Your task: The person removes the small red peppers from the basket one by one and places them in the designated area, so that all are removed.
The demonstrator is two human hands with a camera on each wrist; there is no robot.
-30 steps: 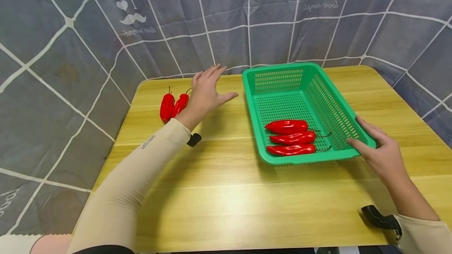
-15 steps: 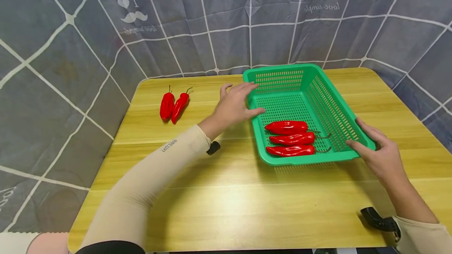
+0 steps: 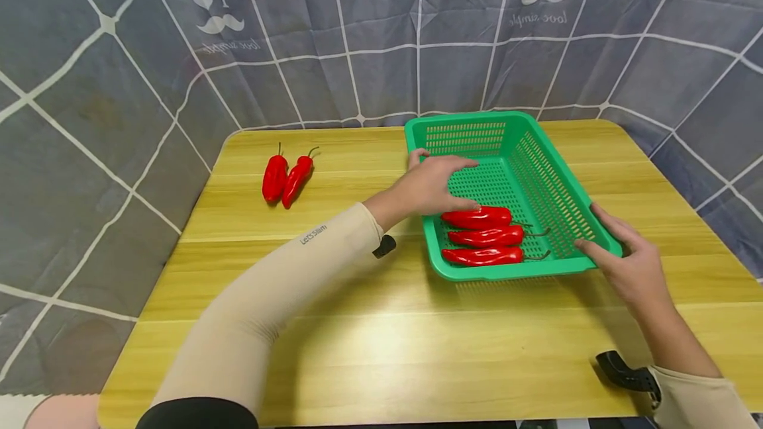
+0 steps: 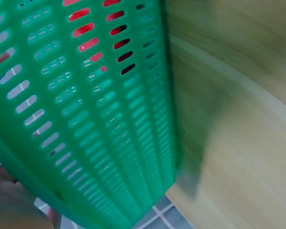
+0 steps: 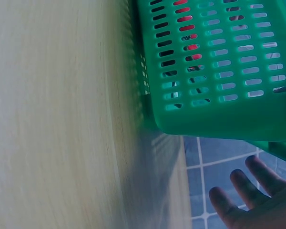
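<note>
A green plastic basket [image 3: 512,273] with slotted walls stands on the wooden table, three long red chili peppers [image 3: 485,237] lying side by side at its near end. My left hand [image 3: 430,185] reaches across the basket's left rim, fingers spread and thumb right by the farthest of these peppers; it holds nothing. At the near right corner my right hand [image 3: 634,267] holds the rim, thumb inside and fingers outside. Straight fingers [image 5: 248,188] show below the basket wall [image 5: 219,71] in the right wrist view. Red shows through the slotted wall [image 4: 105,95] in the left wrist view.
Two more red chili peppers, a plump one [image 3: 275,179] and a slimmer one [image 3: 297,181], lie close together at the table's far left. Grey curtain [image 3: 381,18] with white lines hangs behind the wooden table [image 3: 381,356] and along both sides.
My left hand has moved right from near the two loose peppers to over the left side of the basket. My right hand keeps its place at the corner.
</note>
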